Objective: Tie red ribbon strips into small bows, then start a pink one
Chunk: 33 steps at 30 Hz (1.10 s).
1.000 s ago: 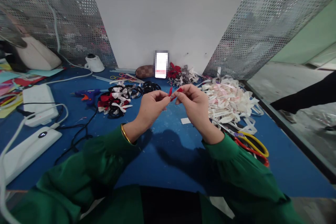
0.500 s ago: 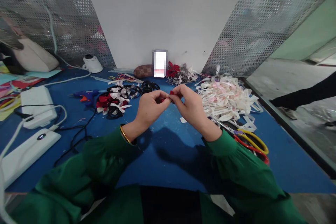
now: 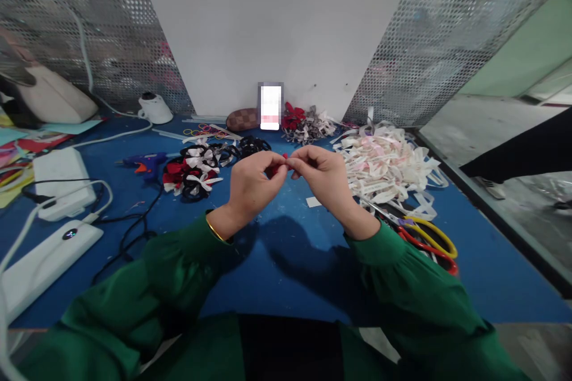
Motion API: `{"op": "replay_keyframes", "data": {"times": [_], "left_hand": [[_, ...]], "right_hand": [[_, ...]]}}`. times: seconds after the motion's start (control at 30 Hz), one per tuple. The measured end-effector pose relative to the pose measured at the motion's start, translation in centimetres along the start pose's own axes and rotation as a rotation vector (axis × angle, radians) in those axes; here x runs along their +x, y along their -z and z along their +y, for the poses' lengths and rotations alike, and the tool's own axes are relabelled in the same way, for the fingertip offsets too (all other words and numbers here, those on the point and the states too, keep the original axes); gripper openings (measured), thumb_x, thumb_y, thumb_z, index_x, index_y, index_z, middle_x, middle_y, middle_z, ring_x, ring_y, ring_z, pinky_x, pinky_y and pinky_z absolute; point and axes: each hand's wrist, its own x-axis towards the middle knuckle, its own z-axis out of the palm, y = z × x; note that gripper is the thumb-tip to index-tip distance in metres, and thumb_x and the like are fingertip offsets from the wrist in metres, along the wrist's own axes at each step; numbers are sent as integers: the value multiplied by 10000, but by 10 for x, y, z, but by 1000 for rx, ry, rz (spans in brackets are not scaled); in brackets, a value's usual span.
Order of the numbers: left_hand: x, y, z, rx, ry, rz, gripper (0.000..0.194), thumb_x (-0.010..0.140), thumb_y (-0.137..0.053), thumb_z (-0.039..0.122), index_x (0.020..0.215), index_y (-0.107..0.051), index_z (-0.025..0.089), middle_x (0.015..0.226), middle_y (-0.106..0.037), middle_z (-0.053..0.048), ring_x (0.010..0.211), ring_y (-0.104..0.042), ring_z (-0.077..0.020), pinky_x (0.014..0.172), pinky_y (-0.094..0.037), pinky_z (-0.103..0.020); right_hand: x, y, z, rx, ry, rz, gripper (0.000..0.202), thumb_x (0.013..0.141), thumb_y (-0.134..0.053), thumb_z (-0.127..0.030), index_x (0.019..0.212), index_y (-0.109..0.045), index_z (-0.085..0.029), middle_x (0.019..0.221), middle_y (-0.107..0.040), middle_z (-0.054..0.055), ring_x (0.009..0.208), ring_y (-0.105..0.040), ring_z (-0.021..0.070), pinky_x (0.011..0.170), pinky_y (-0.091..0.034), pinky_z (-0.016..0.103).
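Note:
A small piece of red fabric point(image 3: 285, 156) is pinched between my two hands above the blue table. My left hand point(image 3: 255, 183) has thumb and fingers closed on it, with some red showing inside the curl of the fingers. The fingertips of my right hand point(image 3: 322, 178) meet those of the left and pinch the same piece. Just left of my hands lie red, white and black bows with hair ties point(image 3: 196, 171). A pile of pale ribbons point(image 3: 384, 161) is to the right, and red and grey bows point(image 3: 308, 124) lie behind.
Scissors with red and yellow handles point(image 3: 431, 241) lie at the right. A lit phone point(image 3: 270, 106) leans on a white board behind a brown checkered case point(image 3: 242, 119). A blue glue gun point(image 3: 145, 162), cables and a white power bank point(image 3: 53, 262) are at the left.
My right hand has shifted slightly left and its fingers have drawn in. The red piece now sits more toward my left hand. The person's leg at the far right has moved slightly.

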Motion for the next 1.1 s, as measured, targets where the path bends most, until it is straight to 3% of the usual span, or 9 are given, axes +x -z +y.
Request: {"op": "replay_keyframes", "data": {"times": [0.2, 0.4, 0.63, 0.8, 1.1], "left_hand": [[-1, 1, -1, 24, -19, 2, 126, 831, -629, 189, 849, -750, 220, 827, -736, -41, 738, -636, -181, 758, -451, -294], [0, 0, -4, 49, -35, 27, 118, 849, -631, 220, 846, -748, 202, 803, -740, -37, 719, -654, -169, 724, -482, -279], [2, 0, -2, 17, -15, 47, 87, 806, -646, 185, 786, -731, 187, 754, -746, 0, 651, -656, -134, 659, -507, -242], [2, -1, -1, -20, 43, 21, 89, 811, -647, 197, 773, -726, 184, 732, -742, 1, 634, -657, -133, 634, -511, -241], [1, 0, -1, 2, -3, -17, 141, 796, -615, 150, 866, -736, 172, 845, -764, -38, 742, -695, -168, 720, -542, -285]], "right_hand": [[1, 6, 4, -238, 155, -29, 111, 878, -656, -291, 799, -702, -228, 713, -656, 6, 690, -607, 158, 654, -441, 293], [1, 7, 2, -295, 142, -73, 82, 870, -626, -223, 875, -706, -207, 787, -684, 27, 715, -615, 158, 668, -458, 291], [0, 5, 1, -421, 270, -44, 110, 842, -595, -128, 855, -695, -173, 776, -653, 19, 686, -589, 128, 637, -438, 248], [-4, 2, 3, -600, 349, 2, 161, 895, -540, -155, 898, -701, -173, 826, -638, 42, 709, -580, 143, 651, -420, 264], [1, 5, -1, -440, 284, -2, 144, 778, -546, -91, 790, -657, -182, 730, -593, 4, 668, -547, 128, 629, -405, 251]]}}
